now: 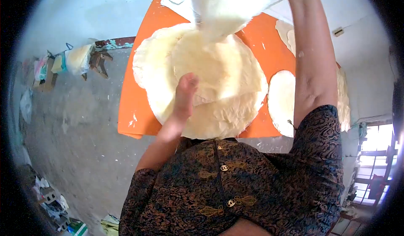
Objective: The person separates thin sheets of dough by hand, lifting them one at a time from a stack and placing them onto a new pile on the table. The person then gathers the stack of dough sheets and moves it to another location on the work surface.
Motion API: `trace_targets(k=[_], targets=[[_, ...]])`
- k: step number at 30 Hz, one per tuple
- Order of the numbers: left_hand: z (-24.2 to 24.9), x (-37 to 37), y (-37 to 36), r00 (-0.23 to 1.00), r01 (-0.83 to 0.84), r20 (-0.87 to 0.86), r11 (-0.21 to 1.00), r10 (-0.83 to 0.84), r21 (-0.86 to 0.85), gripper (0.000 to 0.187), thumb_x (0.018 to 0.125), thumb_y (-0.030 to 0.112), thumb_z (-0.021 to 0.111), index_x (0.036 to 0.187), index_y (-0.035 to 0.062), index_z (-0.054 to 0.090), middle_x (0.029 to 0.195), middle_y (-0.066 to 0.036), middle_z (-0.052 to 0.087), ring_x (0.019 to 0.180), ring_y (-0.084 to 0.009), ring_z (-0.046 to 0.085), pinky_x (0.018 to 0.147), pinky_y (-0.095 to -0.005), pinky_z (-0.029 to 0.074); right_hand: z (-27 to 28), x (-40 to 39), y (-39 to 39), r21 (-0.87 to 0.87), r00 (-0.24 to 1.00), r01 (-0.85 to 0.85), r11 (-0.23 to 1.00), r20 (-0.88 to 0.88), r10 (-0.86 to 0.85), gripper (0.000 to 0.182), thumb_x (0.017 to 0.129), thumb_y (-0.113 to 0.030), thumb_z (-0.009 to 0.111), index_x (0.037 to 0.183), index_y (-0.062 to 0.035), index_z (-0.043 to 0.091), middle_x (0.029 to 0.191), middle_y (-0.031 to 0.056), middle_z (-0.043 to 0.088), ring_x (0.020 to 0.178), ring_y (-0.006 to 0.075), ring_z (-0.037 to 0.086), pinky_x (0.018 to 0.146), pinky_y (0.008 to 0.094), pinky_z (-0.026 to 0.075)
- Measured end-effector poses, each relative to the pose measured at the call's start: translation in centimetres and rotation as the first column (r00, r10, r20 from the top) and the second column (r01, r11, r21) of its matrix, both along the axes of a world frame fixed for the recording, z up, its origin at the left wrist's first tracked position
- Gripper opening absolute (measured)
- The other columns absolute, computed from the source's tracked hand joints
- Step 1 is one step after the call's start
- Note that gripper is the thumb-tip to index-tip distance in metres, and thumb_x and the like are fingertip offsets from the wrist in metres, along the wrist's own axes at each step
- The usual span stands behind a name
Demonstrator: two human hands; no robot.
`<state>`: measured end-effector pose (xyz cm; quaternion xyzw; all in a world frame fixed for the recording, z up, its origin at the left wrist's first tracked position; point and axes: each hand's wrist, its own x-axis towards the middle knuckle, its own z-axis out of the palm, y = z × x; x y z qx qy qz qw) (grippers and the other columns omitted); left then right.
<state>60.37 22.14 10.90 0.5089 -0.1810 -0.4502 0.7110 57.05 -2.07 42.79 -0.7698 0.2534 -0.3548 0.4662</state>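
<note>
A pale, thin round sheet of dough or flatbread is raised at the top, smeared by motion. Below it lies a pile of similar wide round sheets, their edges ragged and overlapping. My left hand is over the left part of this pile, seen edge-on and a little blurred. Its fingers look stretched out, with nothing visible in them. My right arm reaches up past the top edge, so the right hand is out of the picture, close to the raised sheet.
The pile rests on an orange cloth-covered table. More pale sheets lie at its right side. White cloth or paper is at the back. A small wooden stool and bags stand by the left wall. A barred window is at right.
</note>
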Motion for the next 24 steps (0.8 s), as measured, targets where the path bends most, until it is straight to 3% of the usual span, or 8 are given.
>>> trace_targets(k=[1, 5, 8, 9, 11, 14, 19, 24], targets=[[-1.0, 1.2, -0.4, 0.88, 0.181, -0.4, 0.96, -0.255, -0.213, 0.058, 0.081, 0.055, 0.046, 0.11, 0.0048, 0.044, 0.114, -0.012, 0.048, 0.103, -0.0272, 0.045, 0.092, -0.0388, 0.031, 0.4, -1.6, -0.4, 0.112, 0.982, -0.095, 0.989, 0.175, 0.074, 0.022, 0.081, -0.014, 0.055, 0.095, 0.0027, 0.058, 0.083, 0.0119, 0.061, 0.072, 0.0189, 0.059, 0.064, 0.0297, 0.049], [0.7, 3.3, 1.0, 0.57, 0.071, -0.668, 0.839, -0.478, -0.539, 0.079, 0.072, 0.07, 0.042, 0.121, 0.0075, 0.039, 0.128, -0.01, 0.039, 0.117, -0.0278, 0.037, 0.096, -0.0479, 0.027, -7.0, -10.2, 1.1, 0.504, 0.952, 0.072, 0.861, 0.223, -0.211, 0.033, 0.083, -0.015, 0.055, 0.112, 0.0004, 0.05, 0.107, 0.0116, 0.056, 0.096, 0.0214, 0.055, 0.081, 0.032, 0.047], [4.4, 2.3, 4.4, 0.77, -0.119, -0.604, 0.884, -0.205, -0.452, 0.091, 0.069, 0.076, 0.037, 0.136, 0.0165, 0.022, 0.138, -0.009, 0.028, 0.124, -0.0304, 0.029, 0.098, -0.0517, 0.026, -17.8, -14.8, 5.8, 0.669, 0.913, 0.178, 0.722, 0.16, -0.374, 0.041, 0.081, -0.011, 0.057, 0.119, 0.001, 0.044, 0.114, 0.0136, 0.052, 0.103, 0.0251, 0.052, 0.088, 0.0391, 0.044], [1.1, 3.5, 5.8, 0.649, -0.036, -0.648, 0.836, -0.398, -0.548, 0.084, 0.076, 0.071, 0.032, 0.137, 0.0165, 0.016, 0.14, -0.008, 0.023, 0.126, -0.0296, 0.025, 0.101, -0.0507, 0.023, -21.1, -15.8, 7.7, 0.739, 0.905, 0.238, 0.63, 0.067, -0.42, 0.039, 0.085, -0.012, 0.052, 0.119, 0.0029, 0.043, 0.117, 0.0153, 0.05, 0.104, 0.025, 0.051, 0.091, 0.0374, 0.042], [-4.0, 2.8, 6.4, 0.708, -0.058, -0.664, 0.917, -0.241, -0.395, 0.075, 0.081, 0.063, 0.035, 0.137, 0.0173, 0.017, 0.139, -0.006, 0.023, 0.125, -0.0293, 0.025, 0.1, -0.0517, 0.024, -34.2, -20.9, 6.5, 0.863, 0.918, 0.202, 0.464, -0.002, -0.396, 0.043, 0.081, -0.01, 0.058, 0.116, 0.0089, 0.042, 0.114, 0.0164, 0.051, 0.101, 0.0272, 0.052, 0.087, 0.0393, 0.044], [-5.1, 1.5, 6.8, 0.732, 0.04, -0.655, 0.972, -0.185, -0.23, 0.056, 0.09, 0.044, 0.036, 0.134, 0.0122, 0.025, 0.134, -0.008, 0.032, 0.121, -0.0281, 0.033, 0.099, -0.0461, 0.029, -38.6, -22.1, 10.9, 0.858, 0.838, 0.374, 0.352, -0.149, -0.525, 0.047, 0.083, -0.014, 0.057, 0.117, 0.0112, 0.037, 0.115, 0.0176, 0.049, 0.1, 0.0281, 0.052, 0.086, 0.0401, 0.045], [-6.1, 1.3, 6.3, 0.809, 0.104, -0.586, 0.991, -0.038, 0.079, 0.041, 0.086, 0.025, 0.052, 0.119, 0.0018, 0.044, 0.116, -0.011, 0.051, 0.106, -0.0246, 0.049, 0.09, -0.0388, 0.04, -34.7, -21.8, 13.4, 0.795, 0.899, 0.381, 0.472, -0.198, -0.391, 0.055, 0.082, -0.016, 0.058, 0.122, 0.0085, 0.029, 0.111, 0.0186, 0.051, 0.097, 0.0245, 0.054, 0.08, 0.0372, 0.047], [-4.9, 1.3, 5.8, 0.812, 0.103, -0.583, 0.986, -0.006, 0.133, 0.036, 0.081, 0.017, 0.059, 0.113, 0.0014, 0.049, 0.111, -0.011, 0.054, 0.103, -0.0245, 0.051, 0.09, -0.0389, 0.041, -36.3, -21.9, 11.7, 0.617, 0.894, 0.429, 0.66, -0.185, -0.408, 0.039, 0.081, -0.011, 0.055, 0.114, 0.0066, 0.043, 0.102, 0.0149, 0.056, 0.089, 0.0194, 0.055, 0.076, 0.0299, 0.046]])
